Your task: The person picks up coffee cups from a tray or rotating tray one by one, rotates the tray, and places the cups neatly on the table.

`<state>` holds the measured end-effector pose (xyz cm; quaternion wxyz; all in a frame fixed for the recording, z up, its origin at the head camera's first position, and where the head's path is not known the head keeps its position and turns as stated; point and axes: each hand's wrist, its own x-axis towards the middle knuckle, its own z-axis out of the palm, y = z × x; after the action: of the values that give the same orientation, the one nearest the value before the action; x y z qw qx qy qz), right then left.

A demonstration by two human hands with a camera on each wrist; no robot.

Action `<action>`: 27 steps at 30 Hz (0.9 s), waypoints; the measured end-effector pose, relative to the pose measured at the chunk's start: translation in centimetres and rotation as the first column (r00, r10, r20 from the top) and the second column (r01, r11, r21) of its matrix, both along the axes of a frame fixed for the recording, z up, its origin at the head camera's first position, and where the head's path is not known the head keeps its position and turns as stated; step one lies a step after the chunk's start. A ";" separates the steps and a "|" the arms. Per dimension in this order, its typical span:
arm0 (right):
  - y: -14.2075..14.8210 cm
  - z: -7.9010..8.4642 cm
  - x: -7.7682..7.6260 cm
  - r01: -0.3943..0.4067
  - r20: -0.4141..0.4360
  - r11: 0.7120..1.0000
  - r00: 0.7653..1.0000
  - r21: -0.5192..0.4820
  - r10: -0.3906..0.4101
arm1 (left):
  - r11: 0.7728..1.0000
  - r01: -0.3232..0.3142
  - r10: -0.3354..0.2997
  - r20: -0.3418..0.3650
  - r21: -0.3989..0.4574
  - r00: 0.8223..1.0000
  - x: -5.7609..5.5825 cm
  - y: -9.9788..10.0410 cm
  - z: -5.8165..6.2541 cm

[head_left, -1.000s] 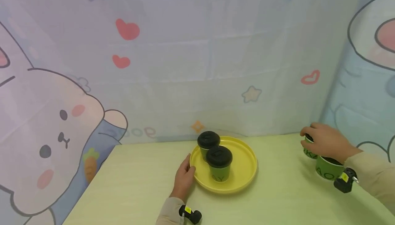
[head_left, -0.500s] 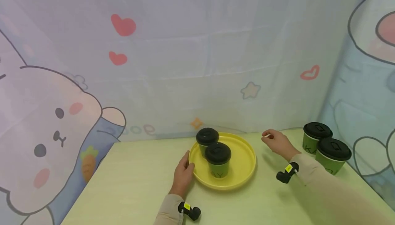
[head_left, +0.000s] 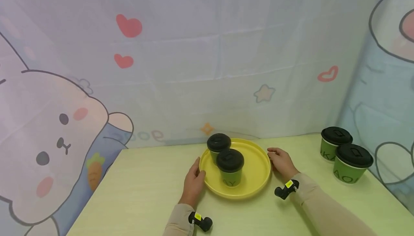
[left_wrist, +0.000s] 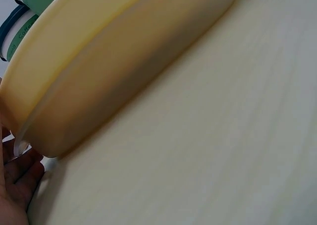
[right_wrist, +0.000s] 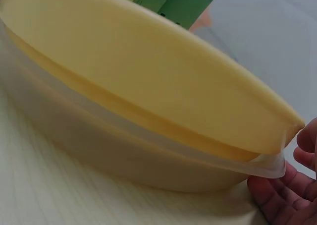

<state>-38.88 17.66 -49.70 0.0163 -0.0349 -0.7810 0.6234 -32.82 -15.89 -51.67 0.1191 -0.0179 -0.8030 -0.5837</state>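
Note:
A round yellow tray (head_left: 253, 178) with a raised rim lies on the table in the head view. Two green paper cups with black lids stand upright on its left half, a front cup (head_left: 231, 169) and a rear cup (head_left: 217, 146). My left hand (head_left: 193, 185) holds the tray's left rim, thumb at the edge; in the left wrist view its fingers (left_wrist: 29, 178) are under the lip. At the right rim my right hand (head_left: 282, 164) grips the edge with bent fingers. From the right wrist, fingertips (right_wrist: 270, 190) show beneath the translucent lip.
Two more lidded green cups stand near the table's right edge, a nearer cup (head_left: 350, 169) and a farther cup (head_left: 330, 148). A printed cloth backdrop (head_left: 194, 85) rises behind the pale table (head_left: 142, 189) and along its right side.
My right hand has left the two cups at the right and come leftward to the tray's right rim. The left hand stays on the left rim.

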 end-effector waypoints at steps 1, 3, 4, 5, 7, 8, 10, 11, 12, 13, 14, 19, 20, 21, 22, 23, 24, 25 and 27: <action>0.0 -0.1 0.0 0.010 0.001 1.000 1.000 -0.012 -0.010 | 1.000 0.001 -0.001 -0.003 0.002 1.000 0.0 0.1 0.0; 0.1 -0.3 -0.1 0.020 -0.006 0.999 1.000 -0.029 -0.020 | 1.000 -0.001 0.001 -0.006 0.001 1.000 0.0 0.2 0.0; 0.1 -0.4 -0.1 0.025 -0.008 0.999 1.000 -0.035 -0.025 | 1.000 -0.004 0.004 -0.004 0.003 1.000 0.0 0.2 0.0; 0.2 -0.5 -0.1 0.027 -0.012 0.999 1.000 -0.040 -0.027 | 1.000 -0.003 0.003 -0.005 0.004 1.000 0.0 0.2 0.0; 0.2 -0.7 0.0 0.034 -0.014 0.998 0.999 -0.044 -0.034 | 1.000 -0.004 0.004 -0.005 0.003 1.000 0.0 0.3 -0.1; 0.2 -0.8 0.0 0.033 -0.022 0.999 0.999 -0.039 -0.034 | 1.000 -0.003 0.003 -0.005 0.003 1.000 0.0 0.3 -0.1; 0.2 -1.0 0.2 0.033 -0.033 0.999 0.999 -0.033 -0.034 | 1.000 0.001 -0.001 -0.005 0.003 1.000 0.1 0.3 -0.2; 0.2 -1.1 0.2 0.035 -0.045 0.999 0.998 -0.018 -0.035 | 1.000 0.002 -0.002 -0.004 0.002 1.000 0.1 0.3 -0.2; 0.2 -1.2 0.3 0.033 -0.059 0.999 0.998 -0.002 -0.033 | 1.000 0.006 -0.006 -0.005 0.004 1.000 0.1 0.3 -0.2; 0.2 -1.3 0.3 0.034 -0.072 0.999 0.997 0.009 -0.033 | 1.000 0.008 -0.008 -0.007 0.001 1.000 0.1 0.3 -0.2; 0.3 -1.3 0.3 0.034 -0.087 0.999 0.996 0.025 -0.032 | 1.000 0.010 -0.010 -0.015 -0.003 1.000 0.1 0.3 -0.2; 0.3 -1.6 0.2 0.023 -0.152 0.998 0.988 0.052 -0.015 | 1.000 0.011 -0.011 -0.032 -0.016 0.999 -0.1 0.1 -0.3; 0.3 -1.7 0.2 0.019 -0.159 0.998 0.987 0.055 -0.010 | 1.000 0.009 -0.010 -0.035 -0.019 0.999 -0.1 0.1 -0.3; 0.3 -1.8 0.1 0.019 -0.160 0.998 0.987 0.055 -0.010 | 1.000 0.010 -0.010 -0.035 -0.021 0.999 -0.2 0.0 -0.3; 0.3 -1.9 0.1 0.017 -0.165 0.998 0.986 0.066 -0.006 | 1.000 0.010 -0.010 -0.035 -0.024 0.999 -0.2 0.0 -0.3; 0.3 -1.9 0.1 0.021 -0.164 0.997 0.986 0.071 -0.009 | 1.000 0.011 -0.012 -0.036 -0.028 0.999 -0.2 0.0 -0.3; 0.4 -2.0 0.1 0.024 -0.163 0.997 0.987 0.076 -0.011 | 0.999 0.012 -0.014 -0.039 -0.033 0.999 -0.2 0.0 -0.2; 0.4 -2.0 0.1 0.025 -0.162 0.997 0.987 0.075 -0.013 | 0.999 0.013 -0.015 -0.045 -0.038 0.999 -0.2 0.0 -0.2; 0.5 -2.0 0.1 0.026 -0.163 0.997 0.987 0.074 -0.014 | 0.998 0.008 -0.012 -0.059 -0.055 0.998 -0.3 0.1 -0.1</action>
<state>-38.81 18.11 -51.70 0.0872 0.0087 -0.7999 0.5938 -33.12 -15.83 -51.72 0.1393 -0.0424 -0.8146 -0.5614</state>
